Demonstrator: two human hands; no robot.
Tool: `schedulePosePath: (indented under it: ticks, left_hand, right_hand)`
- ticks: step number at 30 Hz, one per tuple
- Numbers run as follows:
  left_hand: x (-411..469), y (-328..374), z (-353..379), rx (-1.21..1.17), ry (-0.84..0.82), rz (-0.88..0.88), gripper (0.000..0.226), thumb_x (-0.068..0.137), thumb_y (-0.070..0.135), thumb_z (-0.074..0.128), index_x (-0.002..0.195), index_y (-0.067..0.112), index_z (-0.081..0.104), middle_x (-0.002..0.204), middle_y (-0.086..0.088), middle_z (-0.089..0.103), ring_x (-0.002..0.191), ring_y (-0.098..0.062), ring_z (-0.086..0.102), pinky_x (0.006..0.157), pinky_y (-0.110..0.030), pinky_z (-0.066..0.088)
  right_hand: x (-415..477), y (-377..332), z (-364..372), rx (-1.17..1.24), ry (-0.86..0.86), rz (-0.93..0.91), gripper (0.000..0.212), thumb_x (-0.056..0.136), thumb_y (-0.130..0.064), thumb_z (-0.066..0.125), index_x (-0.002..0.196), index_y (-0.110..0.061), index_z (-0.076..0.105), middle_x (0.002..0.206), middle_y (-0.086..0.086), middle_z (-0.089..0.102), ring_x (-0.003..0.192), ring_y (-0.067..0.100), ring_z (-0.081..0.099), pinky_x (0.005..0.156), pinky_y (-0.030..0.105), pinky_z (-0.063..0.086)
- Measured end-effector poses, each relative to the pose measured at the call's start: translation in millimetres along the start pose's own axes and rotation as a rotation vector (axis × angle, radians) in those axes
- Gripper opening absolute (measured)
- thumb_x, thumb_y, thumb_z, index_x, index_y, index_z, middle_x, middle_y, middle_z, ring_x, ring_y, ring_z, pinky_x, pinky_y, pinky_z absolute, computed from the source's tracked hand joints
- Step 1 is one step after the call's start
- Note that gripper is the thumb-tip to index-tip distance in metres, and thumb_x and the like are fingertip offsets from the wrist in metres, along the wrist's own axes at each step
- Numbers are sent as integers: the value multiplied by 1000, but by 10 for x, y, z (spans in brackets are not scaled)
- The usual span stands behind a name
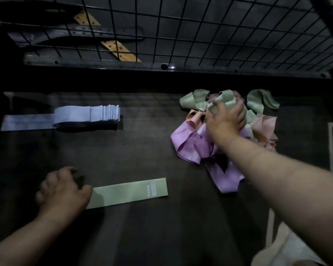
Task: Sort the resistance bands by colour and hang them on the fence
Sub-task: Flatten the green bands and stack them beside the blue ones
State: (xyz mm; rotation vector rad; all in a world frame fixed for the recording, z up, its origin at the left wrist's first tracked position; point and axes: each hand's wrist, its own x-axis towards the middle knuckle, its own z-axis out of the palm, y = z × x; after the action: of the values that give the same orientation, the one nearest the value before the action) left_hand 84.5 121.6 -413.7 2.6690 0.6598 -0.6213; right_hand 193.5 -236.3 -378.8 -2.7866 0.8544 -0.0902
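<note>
A flat green band lies on the dark table near me, and my left hand rests on its left end. At the far left a stack of pale blue bands lies flat. At the right a tangled heap of green, pink and purple bands sits on the table. My right hand is on top of that heap, fingers closed around a crumpled green band. Behind the table stands the black wire fence, with no bands on it.
Behind the fence lie dark metal bars and two wooden strips. A metal rail runs along the fence base. A white frame edge shows at the right, and pale cloth at the bottom right corner.
</note>
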Motion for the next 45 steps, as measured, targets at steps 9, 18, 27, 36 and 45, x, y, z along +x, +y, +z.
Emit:
schedulePosePath:
  ticks: [9, 18, 27, 36, 45]
  left_hand:
    - [-80, 679, -157, -202, -8, 291, 47, 87, 25, 64, 132, 23, 51, 136, -10, 45, 132, -31, 36, 109, -41, 23]
    - [-192, 968, -148, -301, -128, 439, 37, 87, 23, 63, 124, 26, 57, 127, 1, 54, 124, -21, 47, 108, -37, 32]
    - [-200, 1590, -289, -674, -459, 484, 25, 96, 15, 56, 118, 24, 63, 110, 6, 68, 102, -9, 64, 88, -20, 48]
    - [-319, 1754, -263, -772, -549, 419, 23, 92, 14, 61, 112, 25, 63, 102, -1, 69, 89, -19, 67, 88, -33, 55]
    - [-706, 1971, -1125, -658, -523, 645, 19, 94, 4, 56, 105, 18, 62, 101, -6, 71, 75, -14, 63, 52, -8, 44]
  right_hand:
    - [330, 328, -224, 372, -220, -73, 33, 82, -18, 72, 109, -19, 54, 90, 4, 59, 84, 23, 57, 73, 28, 48]
    - [260, 114, -306, 706, -311, 107, 5, 87, -2, 69, 83, -2, 66, 75, 10, 65, 64, 14, 62, 65, 30, 52]
    - [-201, -54, -526, 924, -319, 188, 27, 88, -3, 66, 105, -21, 55, 90, 14, 65, 69, 21, 60, 57, 27, 49]
    - [-177, 54, -1122, 962, -41, 210, 27, 74, -4, 49, 74, -20, 70, 71, -10, 64, 74, 12, 55, 64, 25, 40]
    - [-78, 63, -1938, 1076, 64, 74, 24, 87, -3, 59, 101, -19, 70, 92, 1, 70, 77, 9, 65, 69, 26, 54]
